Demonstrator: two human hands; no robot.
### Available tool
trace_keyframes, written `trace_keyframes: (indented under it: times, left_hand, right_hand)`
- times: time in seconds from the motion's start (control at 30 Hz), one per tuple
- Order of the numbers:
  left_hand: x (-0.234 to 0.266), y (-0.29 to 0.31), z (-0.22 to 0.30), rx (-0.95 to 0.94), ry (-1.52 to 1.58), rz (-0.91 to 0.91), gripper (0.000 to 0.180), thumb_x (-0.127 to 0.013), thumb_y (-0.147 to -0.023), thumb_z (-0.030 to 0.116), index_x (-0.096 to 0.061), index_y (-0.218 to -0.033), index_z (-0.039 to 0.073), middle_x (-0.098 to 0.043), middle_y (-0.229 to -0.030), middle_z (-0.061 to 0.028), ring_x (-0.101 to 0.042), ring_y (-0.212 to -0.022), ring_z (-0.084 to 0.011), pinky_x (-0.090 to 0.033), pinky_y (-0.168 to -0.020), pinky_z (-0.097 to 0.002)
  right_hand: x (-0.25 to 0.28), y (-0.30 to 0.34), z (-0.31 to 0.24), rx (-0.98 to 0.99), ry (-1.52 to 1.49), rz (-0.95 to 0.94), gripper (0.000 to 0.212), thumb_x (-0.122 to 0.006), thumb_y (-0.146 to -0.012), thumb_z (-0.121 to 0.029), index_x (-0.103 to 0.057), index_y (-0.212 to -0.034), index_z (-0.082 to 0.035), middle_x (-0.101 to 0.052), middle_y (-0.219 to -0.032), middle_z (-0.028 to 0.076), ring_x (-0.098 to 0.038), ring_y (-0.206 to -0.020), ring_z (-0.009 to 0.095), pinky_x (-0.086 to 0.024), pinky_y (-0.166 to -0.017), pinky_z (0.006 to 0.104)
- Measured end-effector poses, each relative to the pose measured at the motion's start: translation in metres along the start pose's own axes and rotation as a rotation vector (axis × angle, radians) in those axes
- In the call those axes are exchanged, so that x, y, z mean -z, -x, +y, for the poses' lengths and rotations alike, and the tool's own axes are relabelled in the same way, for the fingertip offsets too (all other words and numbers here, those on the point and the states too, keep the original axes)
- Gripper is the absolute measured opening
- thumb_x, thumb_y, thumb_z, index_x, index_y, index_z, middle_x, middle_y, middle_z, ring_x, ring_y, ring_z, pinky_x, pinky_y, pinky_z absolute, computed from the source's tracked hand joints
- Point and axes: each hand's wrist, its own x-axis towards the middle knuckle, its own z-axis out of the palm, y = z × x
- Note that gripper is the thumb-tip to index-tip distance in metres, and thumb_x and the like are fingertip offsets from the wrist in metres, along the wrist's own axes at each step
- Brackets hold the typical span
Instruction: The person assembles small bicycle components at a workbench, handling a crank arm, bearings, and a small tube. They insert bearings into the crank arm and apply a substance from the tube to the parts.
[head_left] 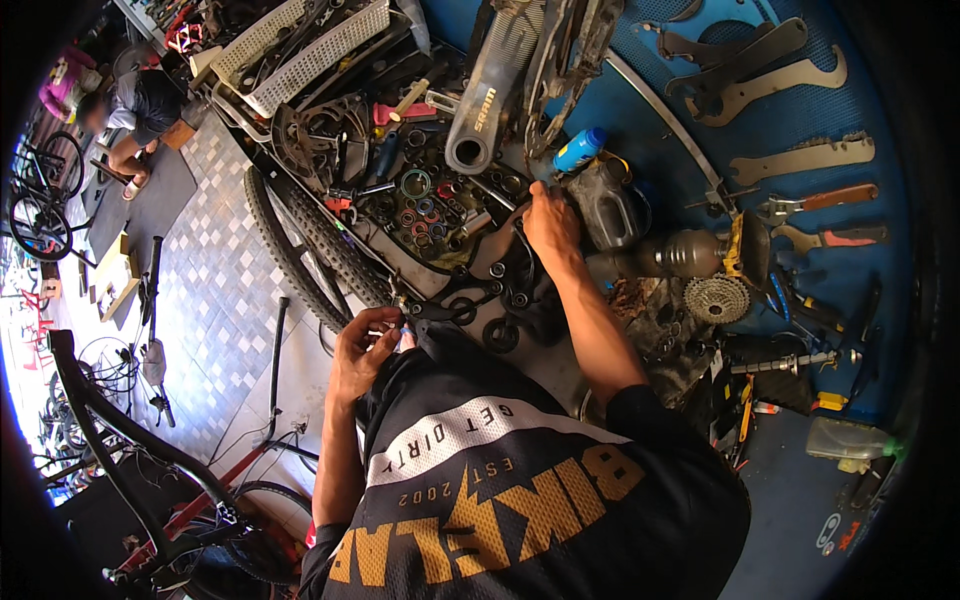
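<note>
At the bench edge my left hand (pixel 366 350) is closed, its fingertips pinched near a small part I cannot make out. My right hand (pixel 550 230) reaches over the bench with bent fingers, by the end of a metal rod-like tool (pixel 494 192); what it grips is hidden. Between and beyond the hands lies a tray (pixel 440 266) of bearings, coloured rings (pixel 425 215) and small metal parts. Black round parts (pixel 500 334) lie on the bench edge. Close to the right hand are a blue bottle (pixel 580 150) and a dirty plastic jug (pixel 608 208).
A grey crank arm (pixel 482 110) stands beyond the tray. Bike tyres (pixel 290 245) lean at the left, above a tiled floor with a bike frame (pixel 140 450). Wrenches (pixel 770 90) hang on the blue panel. A cassette (pixel 717 300) lies right. Another person (pixel 145 115) sits far left.
</note>
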Motion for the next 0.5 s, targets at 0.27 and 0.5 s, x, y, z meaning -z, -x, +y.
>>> trace_keyframes:
  times: [0.27,0.5]
  left_hand:
    - [-0.001,-0.001,-0.006,0.023,0.009,-0.011,0.044,-0.08,-0.1,0.023,-0.068,-0.134,-0.002,-0.072,-0.113,-0.0053,-0.063,-0.101,-0.0105,-0.051,-0.09,-0.0256]
    - [-0.005,-0.003,-0.001,-0.013,0.001,0.001,0.041,-0.079,-0.1,0.019,-0.068,-0.134,-0.002,-0.072,-0.114,-0.0057,-0.063,-0.101,-0.0109,-0.051,-0.089,-0.026]
  right_hand:
    - [0.082,0.014,-0.013,-0.026,-1.787,-0.578,0.037,-0.073,-0.1,-0.01,-0.06,-0.135,-0.005,-0.072,-0.113,0.012,-0.05,-0.058,0.004,-0.044,-0.049,0.0203]
    - [0.105,0.02,-0.03,0.173,-2.087,-0.686,0.053,-0.078,-0.095,-0.008,-0.055,-0.143,-0.007,-0.071,-0.114,0.016,-0.05,-0.053,0.003,-0.044,-0.045,0.0205]
